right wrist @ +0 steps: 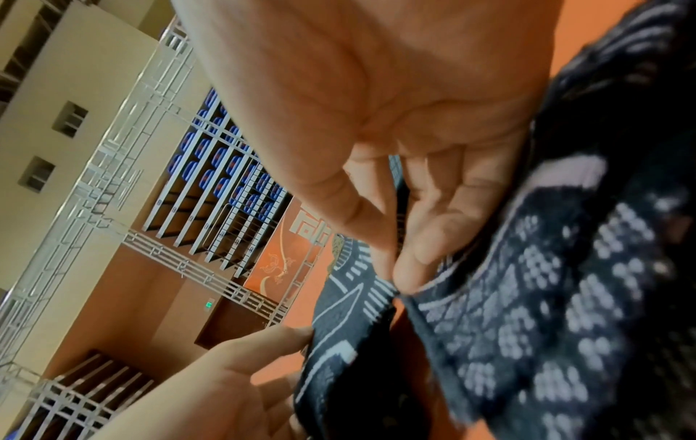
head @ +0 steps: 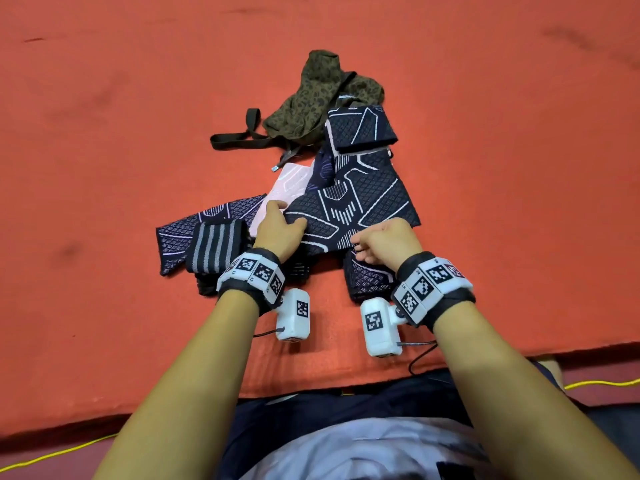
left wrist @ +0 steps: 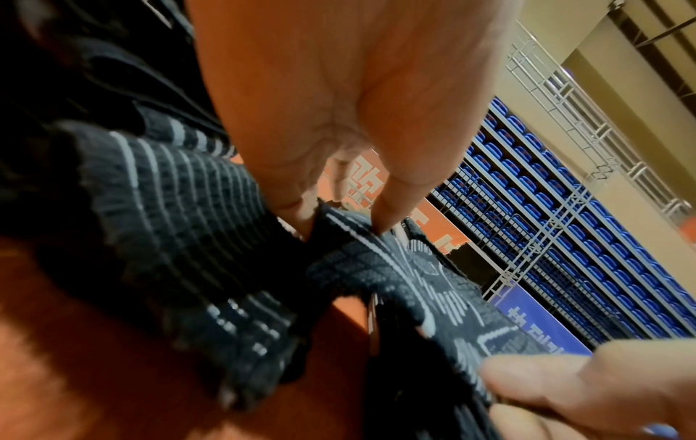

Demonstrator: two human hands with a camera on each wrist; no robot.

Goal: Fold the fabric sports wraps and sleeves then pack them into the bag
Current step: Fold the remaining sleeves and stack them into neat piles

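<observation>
A navy sleeve with white line pattern lies spread in the middle of the orange mat. My left hand pinches its near left edge between thumb and fingers. My right hand pinches the near right edge, lifting it slightly. A folded navy sleeve sits just beyond. A black wrap with grey stripes lies by my left wrist on another navy sleeve. The camouflage bag lies crumpled at the far end, its black strap trailing left.
A pale pink-white fabric piece pokes out under the spread sleeve. More dark patterned fabric lies under my right wrist. The orange mat stretches wide on both sides; its front edge runs near my body. A yellow cord lies on the floor.
</observation>
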